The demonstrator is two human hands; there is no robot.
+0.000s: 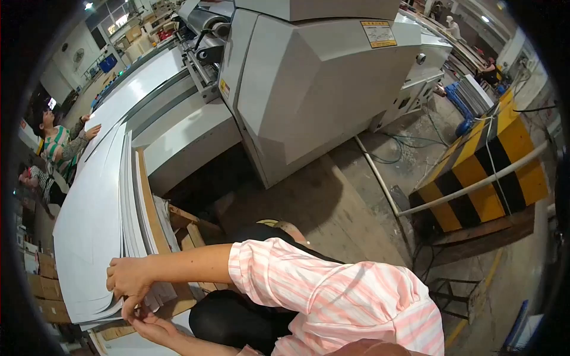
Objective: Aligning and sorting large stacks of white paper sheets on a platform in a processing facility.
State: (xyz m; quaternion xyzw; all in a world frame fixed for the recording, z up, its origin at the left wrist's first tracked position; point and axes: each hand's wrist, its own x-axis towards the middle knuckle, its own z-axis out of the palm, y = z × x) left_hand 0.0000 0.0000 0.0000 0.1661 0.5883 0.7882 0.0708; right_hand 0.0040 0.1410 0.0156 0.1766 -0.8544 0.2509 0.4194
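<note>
A tall stack of large white paper sheets (89, 219) fills the left side, its near corner slightly fanned. My right hand (130, 277) is closed over the edge of the top sheets at that corner, fingers curled down. Just below it my left hand (153, 327) is turned partly palm up, its fingers bent in beside the stack's edge, close to my right fingertips. What the left fingers pinch, if anything, is hidden. A brown board (151, 204) stands along the stack's side, with wooden slats (193, 234) beside it.
A large grey machine (314, 89) with metal rollers (205, 24) rises ahead. Across the stack, a person in a striped top (59, 145) rests hands on the sheets. At right stand a yellow-and-black striped block (481, 172), a pipe rail (475, 181) and a dark metal stool (454, 296).
</note>
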